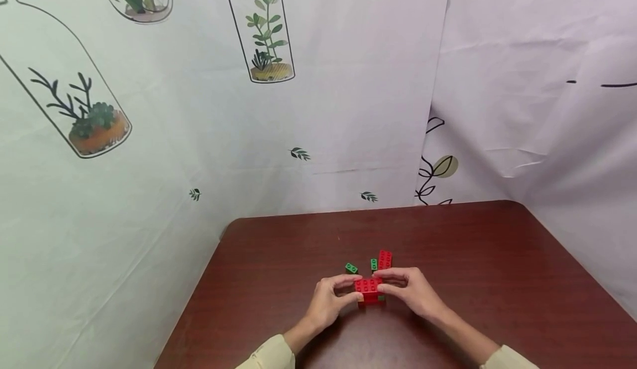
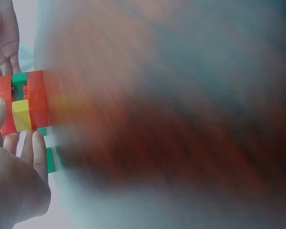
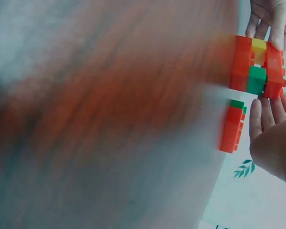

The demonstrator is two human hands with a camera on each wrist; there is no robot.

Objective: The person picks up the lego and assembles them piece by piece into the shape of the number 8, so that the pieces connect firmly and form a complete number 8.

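Observation:
My left hand (image 1: 327,301) and right hand (image 1: 415,291) hold opposite ends of a red toy building brick (image 1: 368,285), studs up. Each has its thumb on the near side and fingers behind. It tops a small stack over another red brick (image 2: 37,100). Between these two red layers sit a yellow brick (image 2: 22,115) at the left end and a green brick (image 3: 256,80) at the right end, with a gap separating them. Whether the top brick is fully pressed down, I cannot tell.
Beyond the hands, one small green brick (image 1: 351,268) lies at an angle. Another green brick (image 1: 374,264) lies next to a loose red brick (image 1: 385,259). They rest on the brown table (image 1: 278,258), whose far edge meets a plant-printed cloth backdrop (image 1: 348,109).

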